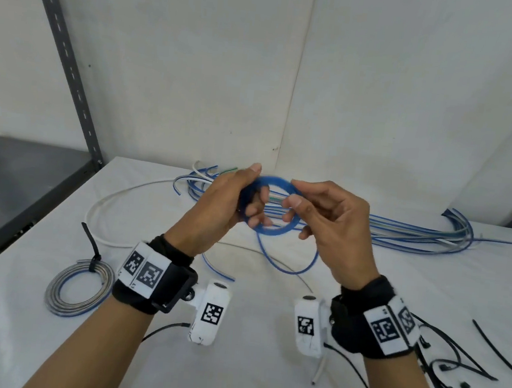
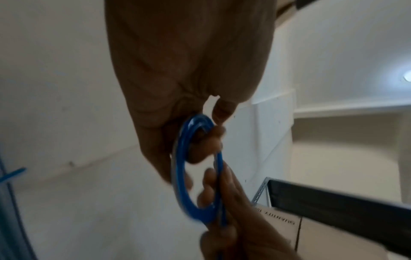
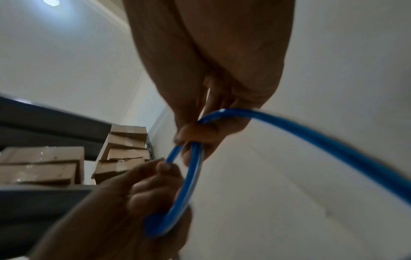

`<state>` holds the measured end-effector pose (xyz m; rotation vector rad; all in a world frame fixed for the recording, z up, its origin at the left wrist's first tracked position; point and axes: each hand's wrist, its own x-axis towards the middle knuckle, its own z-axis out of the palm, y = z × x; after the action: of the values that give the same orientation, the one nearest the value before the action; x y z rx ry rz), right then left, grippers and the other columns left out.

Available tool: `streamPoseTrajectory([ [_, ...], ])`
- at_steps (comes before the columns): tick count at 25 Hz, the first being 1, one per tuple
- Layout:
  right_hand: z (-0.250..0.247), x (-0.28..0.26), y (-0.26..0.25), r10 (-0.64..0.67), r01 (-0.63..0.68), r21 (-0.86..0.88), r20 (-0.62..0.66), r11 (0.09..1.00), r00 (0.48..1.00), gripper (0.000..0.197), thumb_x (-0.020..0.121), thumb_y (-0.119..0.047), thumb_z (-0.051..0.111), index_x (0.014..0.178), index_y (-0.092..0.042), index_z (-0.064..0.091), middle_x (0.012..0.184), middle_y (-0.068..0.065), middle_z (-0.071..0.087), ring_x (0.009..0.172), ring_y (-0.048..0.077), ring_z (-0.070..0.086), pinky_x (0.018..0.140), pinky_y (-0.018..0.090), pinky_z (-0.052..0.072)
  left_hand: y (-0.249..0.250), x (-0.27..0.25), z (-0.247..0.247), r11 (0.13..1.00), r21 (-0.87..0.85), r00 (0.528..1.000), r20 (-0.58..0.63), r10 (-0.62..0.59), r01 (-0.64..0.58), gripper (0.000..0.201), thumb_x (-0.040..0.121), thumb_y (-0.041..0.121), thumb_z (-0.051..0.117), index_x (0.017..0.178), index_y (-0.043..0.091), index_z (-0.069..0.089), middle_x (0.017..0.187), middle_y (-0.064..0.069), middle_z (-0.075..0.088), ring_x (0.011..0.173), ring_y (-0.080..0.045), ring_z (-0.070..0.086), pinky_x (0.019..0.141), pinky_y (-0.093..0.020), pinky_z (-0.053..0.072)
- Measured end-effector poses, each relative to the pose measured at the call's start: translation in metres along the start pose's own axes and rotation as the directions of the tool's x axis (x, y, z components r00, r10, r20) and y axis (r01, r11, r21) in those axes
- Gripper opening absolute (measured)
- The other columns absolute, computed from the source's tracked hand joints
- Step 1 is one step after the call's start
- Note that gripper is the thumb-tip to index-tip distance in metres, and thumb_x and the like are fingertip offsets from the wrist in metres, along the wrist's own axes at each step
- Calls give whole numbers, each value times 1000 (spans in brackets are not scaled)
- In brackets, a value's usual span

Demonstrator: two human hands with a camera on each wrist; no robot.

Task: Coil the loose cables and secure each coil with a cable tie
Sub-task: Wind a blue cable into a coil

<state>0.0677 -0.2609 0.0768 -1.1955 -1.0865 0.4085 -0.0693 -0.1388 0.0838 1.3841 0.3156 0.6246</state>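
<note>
A: How far along is the work?

B: One coil, grey and blue, lies finished on the table at the near left, cinched with a black tie. A second, blue coil is held up over the middle of the table. The left hand grips its left side, fingers curled through the ring. The right hand pinches its right side between thumb and fingers. A blue tail hangs down to the table, so I judge the winding unfinished, and no tie is on it.

A: What is left?

B: A bundle of loose cables lies along the far edge. Spare ties lie at the near right.

A: Any containers?

B: None on the table. The right wrist view shows closed cardboard boxes on a shelf; I cannot tell their contents.
</note>
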Motion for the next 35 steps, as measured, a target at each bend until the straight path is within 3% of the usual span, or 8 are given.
streamPoseTrajectory([
  [2, -7, 1, 1, 22, -2, -135, 147, 991, 989, 13, 90, -7, 72, 102, -11, 75, 86, 10, 77, 69, 23, 72, 51, 26, 51, 0, -5, -1, 973, 227, 995, 89, -47, 26, 49, 109, 39, 39, 74, 14, 63, 60, -8, 32, 49, -15, 40, 84, -50, 60],
  [4, -7, 2, 2, 37, 7, -219, 196, 976, 980, 14, 91, -8, 72, 105, -11, 76, 87, 5, 77, 71, 23, 73, 53, 27, 52, -2, -7, 2, 942, 335, 992, 111, -59, 19, 46, 108, 41, 40, 79, 17, 65, 70, -9, 29, 55, -13, 35, 77, -46, 61],
  [9, 2, 2, 3, 13, -13, 14, -32, 1000, 999, 18, 93, -7, 68, 110, -9, 73, 91, 7, 79, 83, 23, 77, 54, 27, 58, 3, 2, -5, 994, -88, 986, -161, 51, -66, 42, 109, 39, 37, 75, 15, 41, 60, 7, 20, 49, -10, 21, 51, -25, 34],
  [16, 28, -6, 7, 53, -22, 185, -165, 982, 985, 26, 88, -14, 71, 113, -10, 71, 93, 12, 78, 88, 23, 75, 57, 26, 58, 0, 3, 10, 937, -313, 971, -223, 89, -157, 45, 111, 34, 32, 73, 13, 43, 54, 5, 21, 46, -11, 22, 53, -28, 39],
  [20, -3, 2, 6, -7, 8, -82, 7, 997, 1000, 18, 92, -8, 70, 109, -14, 75, 88, 10, 77, 79, 22, 74, 58, 29, 58, 0, 2, -1, 995, -15, 994, -46, -95, 94, 43, 108, 26, 33, 74, 7, 52, 53, -2, 31, 43, -17, 33, 69, -40, 54],
  [23, -11, 2, 6, 9, 12, -211, 97, 977, 995, 19, 92, -9, 71, 109, -15, 76, 89, 4, 78, 81, 19, 75, 61, 32, 60, -6, -1, 1, 978, 192, 996, -34, -77, 82, 47, 108, 41, 40, 71, 13, 46, 59, 3, 26, 47, -12, 27, 61, -33, 48],
  [28, 7, 1, 9, -13, 15, 15, -158, 1000, 987, 16, 95, -7, 66, 111, -5, 69, 97, 12, 77, 82, 24, 77, 50, 28, 57, -6, 2, 6, 994, -64, 983, -172, 71, -83, 47, 108, 42, 38, 68, 19, 36, 59, 7, 20, 50, -12, 20, 50, -24, 32],
  [35, 24, 0, 10, 35, -15, 157, -125, 987, 992, 20, 94, -6, 66, 114, -8, 68, 93, 15, 77, 81, 24, 75, 54, 25, 55, -2, 2, 3, 981, -166, 974, -218, 68, -105, 48, 109, 42, 34, 69, 17, 38, 59, 4, 16, 50, -12, 18, 51, -24, 35],
])
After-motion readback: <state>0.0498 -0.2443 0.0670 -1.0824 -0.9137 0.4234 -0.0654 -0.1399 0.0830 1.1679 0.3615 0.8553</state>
